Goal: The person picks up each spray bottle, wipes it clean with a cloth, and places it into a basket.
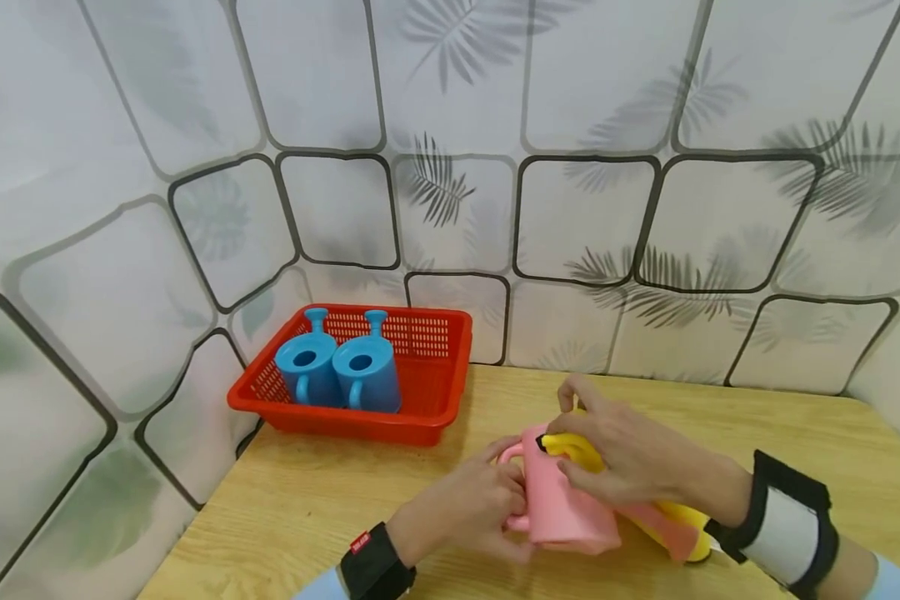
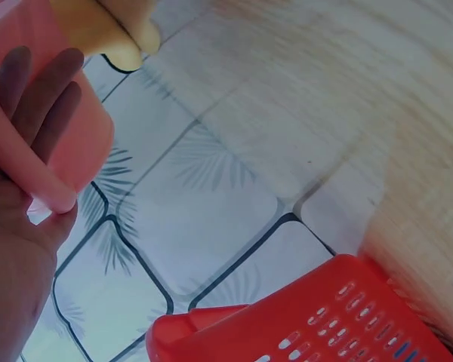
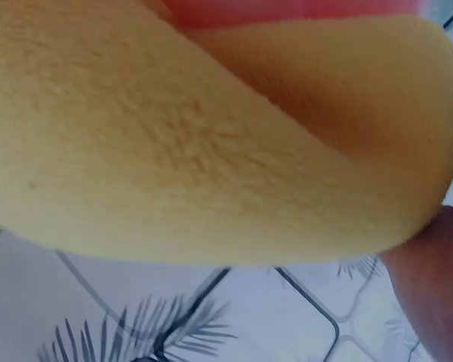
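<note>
A pink watering can (image 1: 558,492) is held over the table's front, its handle to the left and its flared spout (image 1: 663,529) reaching to the lower right. My left hand (image 1: 468,504) grips it by the handle, some fingers passing through the loop against the can's side. A fuzzy yellow cloth (image 3: 196,151) with a black edge lies over the can's right side. My right hand (image 1: 630,450) holds that cloth from above, against the can. Part of the cloth hangs behind the spout, below the right wrist.
At the back left of the wooden table (image 1: 292,500) stands a red plastic basket (image 1: 360,429) with slotted walls. Two blue watering cans (image 1: 367,375) stand side by side in its left part. A wall covering (image 1: 457,217) with leaf patterns closes off the back and left.
</note>
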`<state>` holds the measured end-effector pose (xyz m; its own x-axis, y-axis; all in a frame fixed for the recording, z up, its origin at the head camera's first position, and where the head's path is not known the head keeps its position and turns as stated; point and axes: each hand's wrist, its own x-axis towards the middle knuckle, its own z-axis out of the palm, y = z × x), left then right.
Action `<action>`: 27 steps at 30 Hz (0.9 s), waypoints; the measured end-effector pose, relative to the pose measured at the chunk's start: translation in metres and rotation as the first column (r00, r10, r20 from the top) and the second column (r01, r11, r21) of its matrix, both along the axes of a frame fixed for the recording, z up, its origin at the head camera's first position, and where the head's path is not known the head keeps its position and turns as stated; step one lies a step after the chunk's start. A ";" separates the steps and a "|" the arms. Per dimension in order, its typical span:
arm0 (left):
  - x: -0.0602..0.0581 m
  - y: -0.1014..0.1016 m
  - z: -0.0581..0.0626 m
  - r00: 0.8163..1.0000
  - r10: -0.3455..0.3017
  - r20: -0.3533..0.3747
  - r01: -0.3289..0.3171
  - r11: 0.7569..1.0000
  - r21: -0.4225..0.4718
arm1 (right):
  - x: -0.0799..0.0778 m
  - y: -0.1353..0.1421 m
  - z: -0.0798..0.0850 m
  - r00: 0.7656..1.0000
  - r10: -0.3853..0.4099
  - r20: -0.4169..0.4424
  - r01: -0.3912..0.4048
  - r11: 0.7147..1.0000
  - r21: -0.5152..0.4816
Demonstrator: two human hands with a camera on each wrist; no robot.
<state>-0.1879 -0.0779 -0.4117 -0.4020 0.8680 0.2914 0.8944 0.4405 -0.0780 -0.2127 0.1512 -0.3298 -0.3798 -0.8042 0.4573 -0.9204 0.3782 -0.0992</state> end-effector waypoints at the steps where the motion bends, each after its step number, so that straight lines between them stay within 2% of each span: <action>1: 0.000 0.000 -0.001 1.000 -0.001 0.004 0.001 1.000 -0.002 | 0.001 0.000 0.000 1.000 -0.006 0.003 0.006 1.000 0.018; 3: 0.001 0.000 -0.002 1.000 -0.002 0.014 0.003 1.000 -0.001 | 0.002 0.001 0.001 1.000 0.006 -0.016 -0.005 0.999 0.050; 5: 0.001 -0.001 -0.003 1.000 -0.001 0.015 0.001 1.000 0.007 | 0.000 0.000 0.001 0.997 0.027 -0.071 -0.022 0.998 0.065; 8: 0.001 -0.001 -0.002 1.000 0.008 0.013 -0.008 1.000 0.009 | -0.003 -0.003 0.002 0.990 0.035 -0.137 -0.029 0.999 0.044; 11: 0.001 0.000 -0.002 1.000 0.002 -0.009 -0.002 1.000 0.003 | -0.006 -0.005 0.002 0.979 0.076 -0.190 -0.078 0.997 -0.001; 15: 0.002 0.004 -0.001 0.998 0.000 -0.065 0.000 1.000 -0.005 | -0.010 -0.009 0.002 0.937 0.179 -0.299 -0.191 0.981 -0.012; 17: 0.003 0.004 -0.001 0.996 0.008 -0.084 -0.010 1.000 -0.016 | -0.011 -0.012 0.003 0.916 0.198 -0.349 -0.213 0.977 -0.004; 22: 0.004 0.004 0.001 0.997 0.027 -0.070 -0.032 0.997 -0.066 | -0.007 -0.017 0.002 0.892 0.212 -0.400 -0.211 0.976 0.045; 24: 0.003 0.003 0.001 0.999 0.032 -0.043 -0.035 0.996 -0.081 | -0.001 -0.018 0.001 0.877 0.225 -0.424 -0.203 0.974 0.097; 27: 0.003 0.003 0.001 0.999 0.037 -0.016 -0.038 0.996 -0.086 | 0.011 -0.018 -0.001 0.870 0.243 -0.429 -0.187 0.968 0.170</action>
<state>-0.1846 -0.0751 -0.4106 -0.4314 0.8744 0.2222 0.8758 0.4650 -0.1295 -0.2021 0.1330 -0.3309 0.0286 -0.9014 0.4320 -0.9166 0.1488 0.3711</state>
